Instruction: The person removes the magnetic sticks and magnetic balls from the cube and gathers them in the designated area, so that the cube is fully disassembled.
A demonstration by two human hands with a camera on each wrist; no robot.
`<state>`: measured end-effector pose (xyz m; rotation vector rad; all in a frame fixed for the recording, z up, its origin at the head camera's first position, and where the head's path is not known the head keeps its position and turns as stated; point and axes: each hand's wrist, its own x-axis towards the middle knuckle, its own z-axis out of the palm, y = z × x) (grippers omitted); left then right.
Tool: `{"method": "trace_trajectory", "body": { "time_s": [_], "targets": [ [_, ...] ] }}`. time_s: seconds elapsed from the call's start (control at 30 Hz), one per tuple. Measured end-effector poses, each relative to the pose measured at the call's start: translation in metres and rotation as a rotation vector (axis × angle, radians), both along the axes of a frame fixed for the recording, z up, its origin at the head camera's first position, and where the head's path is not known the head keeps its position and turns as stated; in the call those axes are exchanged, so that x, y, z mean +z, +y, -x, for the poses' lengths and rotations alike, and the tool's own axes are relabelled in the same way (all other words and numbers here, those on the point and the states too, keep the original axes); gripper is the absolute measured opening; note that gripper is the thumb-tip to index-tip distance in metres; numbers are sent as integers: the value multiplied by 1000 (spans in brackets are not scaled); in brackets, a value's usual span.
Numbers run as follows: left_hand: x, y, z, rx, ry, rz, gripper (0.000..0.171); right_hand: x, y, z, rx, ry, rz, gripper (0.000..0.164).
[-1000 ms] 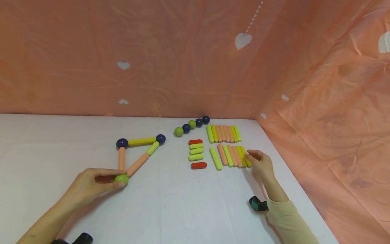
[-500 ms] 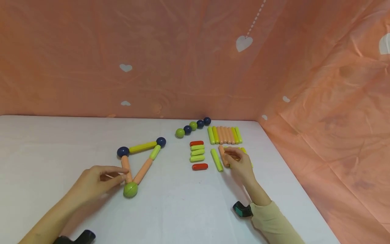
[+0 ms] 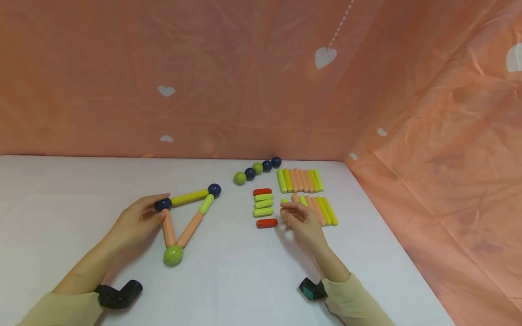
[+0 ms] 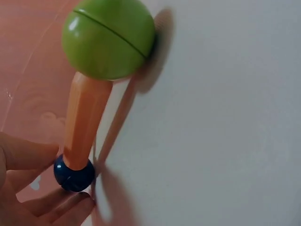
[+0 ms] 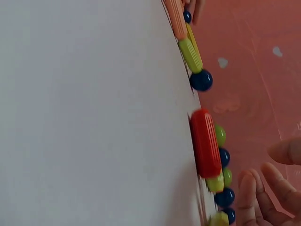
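A triangle of sticks and balls lies on the left of the white table. My left hand [image 3: 136, 222] holds its left navy ball [image 3: 163, 204] between thumb and fingers, as the left wrist view also shows. From that ball a peach stick [image 3: 168, 228] runs to a green ball [image 3: 173, 255], and a yellow stick [image 3: 189, 197] to another navy ball [image 3: 214, 190]. A second peach stick [image 3: 190, 230] and a short lime stick [image 3: 206, 204] form the third side. My right hand [image 3: 303, 226], fingers loosely bent and holding nothing, hovers over the near row's left end, partly hiding a lime stick.
Red [image 3: 267, 223] and lime short sticks [image 3: 263, 212] are stacked in a column mid-table. Several longer sticks [image 3: 299, 180] lie in a far row, others [image 3: 328, 211] in a near row. Loose green and navy balls [image 3: 239, 178] line up behind, before a peach cloth backdrop [image 3: 244, 90].
My left hand has let go of the green ball and moved up to the left navy ball. The green corner has shifted toward me. My right hand has swept left along the near row.
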<state>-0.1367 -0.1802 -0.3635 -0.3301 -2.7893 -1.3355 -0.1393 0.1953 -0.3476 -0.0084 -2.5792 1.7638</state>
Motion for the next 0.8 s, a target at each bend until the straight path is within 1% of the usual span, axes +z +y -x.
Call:
{"method": "trace_trajectory", "body": {
  "time_s": [0.13,0.23,0.4,0.5,0.57,0.8],
  "targets": [
    [-1,1,2,-4,-14,-6,42,-1,-15,-2,108,-7,13,28],
    [0,2,2,-2,-19,-9,43,-1,-28,-2,197,-1,12,29],
    [2,2,5,-16,-21,-25,44,-2,-53,-2,340,-16,26,32],
    [2,2,7,-21,-23,-31,45,-4,-67,-2,393,-28,38,32],
    [2,2,8,-19,-23,-34,46,-5,-77,-3,413,-41,46,31],
    [0,2,9,-1,-37,-43,45,-7,-106,-7,474,-83,11,30]
  ]
}}
